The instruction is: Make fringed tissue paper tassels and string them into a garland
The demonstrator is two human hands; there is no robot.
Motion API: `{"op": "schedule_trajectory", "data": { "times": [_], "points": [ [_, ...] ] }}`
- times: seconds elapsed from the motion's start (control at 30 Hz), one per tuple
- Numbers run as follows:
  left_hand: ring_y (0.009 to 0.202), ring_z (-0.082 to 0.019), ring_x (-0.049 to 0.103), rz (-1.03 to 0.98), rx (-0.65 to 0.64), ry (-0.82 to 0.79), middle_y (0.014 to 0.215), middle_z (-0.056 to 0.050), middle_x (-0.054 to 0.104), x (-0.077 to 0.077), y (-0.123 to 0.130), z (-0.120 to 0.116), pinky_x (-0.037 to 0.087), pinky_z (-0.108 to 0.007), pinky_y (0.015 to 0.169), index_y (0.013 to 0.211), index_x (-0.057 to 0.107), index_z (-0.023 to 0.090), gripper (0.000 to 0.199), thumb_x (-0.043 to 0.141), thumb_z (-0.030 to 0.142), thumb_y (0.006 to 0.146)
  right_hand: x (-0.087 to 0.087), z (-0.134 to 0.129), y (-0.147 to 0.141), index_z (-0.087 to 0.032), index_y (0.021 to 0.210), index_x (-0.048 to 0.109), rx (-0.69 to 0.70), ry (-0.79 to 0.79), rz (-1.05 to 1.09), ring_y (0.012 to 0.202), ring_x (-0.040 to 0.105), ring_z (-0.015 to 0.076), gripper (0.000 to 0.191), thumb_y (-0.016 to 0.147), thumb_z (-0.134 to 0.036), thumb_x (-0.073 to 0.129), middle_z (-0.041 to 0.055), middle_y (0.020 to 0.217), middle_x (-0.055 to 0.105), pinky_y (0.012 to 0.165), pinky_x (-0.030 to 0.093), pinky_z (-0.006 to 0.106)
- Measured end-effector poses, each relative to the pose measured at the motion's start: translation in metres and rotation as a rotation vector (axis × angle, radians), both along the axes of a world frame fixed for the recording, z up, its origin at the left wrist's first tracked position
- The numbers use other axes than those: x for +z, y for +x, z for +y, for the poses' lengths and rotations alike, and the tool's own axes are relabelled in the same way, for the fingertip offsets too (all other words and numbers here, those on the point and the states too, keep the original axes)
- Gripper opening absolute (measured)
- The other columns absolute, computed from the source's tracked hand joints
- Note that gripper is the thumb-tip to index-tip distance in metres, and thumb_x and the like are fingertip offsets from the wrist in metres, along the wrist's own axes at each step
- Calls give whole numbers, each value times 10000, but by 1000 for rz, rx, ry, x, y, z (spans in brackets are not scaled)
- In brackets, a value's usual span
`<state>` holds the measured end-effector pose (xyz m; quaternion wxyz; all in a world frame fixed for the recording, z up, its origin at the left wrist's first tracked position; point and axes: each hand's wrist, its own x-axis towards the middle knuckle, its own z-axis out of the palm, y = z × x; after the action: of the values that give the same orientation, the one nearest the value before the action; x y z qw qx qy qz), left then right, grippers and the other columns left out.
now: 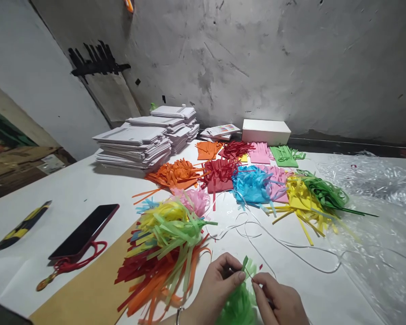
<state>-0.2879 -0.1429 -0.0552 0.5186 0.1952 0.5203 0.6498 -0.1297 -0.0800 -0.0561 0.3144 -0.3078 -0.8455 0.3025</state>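
Near the front edge of the view, my left hand (219, 284) is closed on the twisted top of a green tissue-paper tassel (238, 302). Its fringed strips hang down between my hands. My right hand (279, 298) pinches a thin strand by the tassel's top; whether it is thread or wire I cannot tell. To the left of my left hand lies a bunch of finished-looking paper tassels (171, 230) in green, yellow, pink, red and orange. A long white string (287, 243) loops across the table beyond my hands.
Cut fringed paper in orange (177, 174), red (219, 174), blue (252, 185) and yellow (297, 203) lies behind. Paper stacks (135, 146) and a white box (266, 132) stand by the wall. Clear plastic (375, 234) covers the right; a phone (84, 232) and box cutter (23, 225) lie left.
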Motion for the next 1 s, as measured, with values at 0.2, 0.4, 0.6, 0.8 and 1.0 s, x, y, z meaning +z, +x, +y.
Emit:
{"op": "schedule_trajectory", "data": {
  "times": [0.2,0.4,0.6,0.8,1.0],
  "points": [
    [708,-128,516,41,-26,37,713,13,580,-4,1,-3,399,-246,687,757,642,166,421,930,428,598,-3,0,0,-231,888,643,6,-25,-5,431,543,126,359,1026,-455,399,-47,527,576,487,358,233],
    [777,-168,545,274,-61,96,787,-19,606,-10,2,-8,432,-289,739,799,652,173,291,830,399,755,2,1,-1,-219,848,643,-37,-287,-8,434,481,129,403,975,-546,445,-36,511,534,500,350,246],
    [785,-171,586,560,-109,224,816,-28,615,-5,0,-13,460,-300,744,799,615,194,137,709,264,870,10,7,-6,-179,1128,516,111,-912,93,406,477,117,618,876,-742,496,-43,543,570,428,363,215],
    [830,-171,630,834,-110,496,881,-41,655,-5,0,-14,493,-283,741,889,609,235,149,611,92,845,4,10,-1,-168,1065,591,213,-910,2,473,478,114,635,856,-762,510,-53,538,509,462,377,209],
    [815,-210,645,1074,-136,586,835,-60,717,-8,0,-12,481,-328,758,935,618,240,229,621,71,781,-1,26,3,-224,738,629,124,-346,9,722,659,187,501,929,-656,461,59,764,678,663,539,257]
  ]
}}
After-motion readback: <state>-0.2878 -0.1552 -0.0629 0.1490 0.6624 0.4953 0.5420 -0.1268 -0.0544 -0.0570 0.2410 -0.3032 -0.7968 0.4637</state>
